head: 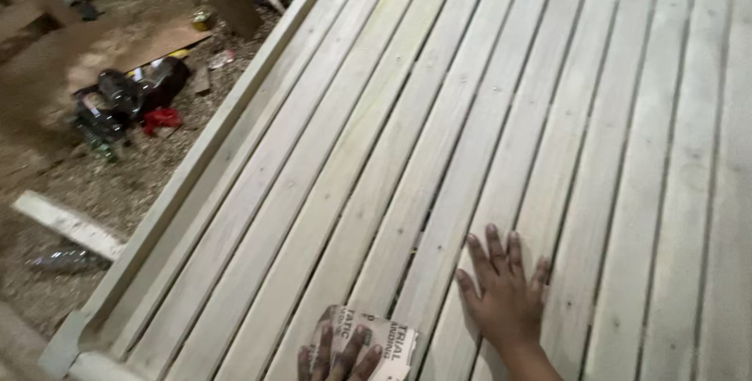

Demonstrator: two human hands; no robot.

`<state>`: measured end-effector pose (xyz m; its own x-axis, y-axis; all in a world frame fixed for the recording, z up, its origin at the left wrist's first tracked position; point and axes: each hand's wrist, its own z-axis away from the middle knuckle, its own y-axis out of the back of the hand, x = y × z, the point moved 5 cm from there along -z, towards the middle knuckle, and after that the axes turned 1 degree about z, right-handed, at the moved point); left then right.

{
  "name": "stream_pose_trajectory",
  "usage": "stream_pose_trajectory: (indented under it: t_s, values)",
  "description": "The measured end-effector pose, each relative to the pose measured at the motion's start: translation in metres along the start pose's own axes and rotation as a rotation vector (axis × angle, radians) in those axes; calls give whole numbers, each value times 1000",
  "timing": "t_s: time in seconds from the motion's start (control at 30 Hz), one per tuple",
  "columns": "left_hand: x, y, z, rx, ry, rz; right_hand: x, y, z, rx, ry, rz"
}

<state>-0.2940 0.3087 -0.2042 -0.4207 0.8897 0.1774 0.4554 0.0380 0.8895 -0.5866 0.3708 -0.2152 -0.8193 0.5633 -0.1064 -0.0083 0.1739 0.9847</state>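
Sanding-paper hand and flat hand on a slatted wood frame

Left hand [338, 356], fingers curled narrow over a folded sheet of sandpaper [374, 342], presses it onto the pale slats [439, 146]; the sheet lies under those fingers, poking out just right of them. Right hand [503, 291] lies flat & spread, holding nothing, just right of the paper, w/ gaps between boards beside its fingertips. Risks, as I judge: a fingertip could dip into a slat gap, raw grain could give a splinter to the bare palm, and the loosely folded sheet could slip out from under the fingers. Hard to tell: left wrist & palm cut off at the bottom edge, so how the thumb holds is unclear; floor clutter [129, 107] far up-left of the grip is blurred, maybe dark tools.
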Motion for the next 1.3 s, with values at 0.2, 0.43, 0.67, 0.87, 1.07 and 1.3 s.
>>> stream_pose_trajectory:
  t_s: [0.2, 0.43, 0.67, 0.87, 1.07, 1.3]
  values:
    - [-12, -68, -122, -567, 237, 145, 2, 0, 2, -38, -8, 6]
    - [5, -36, -50, -332, 132, 11, 0, 6, 2, -22, -3, -18]
    - [13, -37, 29, -55, 106, -137, 1, 0, 1, -53, -23, 86]
    - [4, -34, -123, -550, 386, 158, 3, 0, 17, 0, -7, 38]
    - [22, -12, -24, -673, 247, 7, 10, 22, 76, 23, 21, -32]
    - [63, -13, -67, -538, 220, 92, 13, 14, 83, -25, -22, 33]
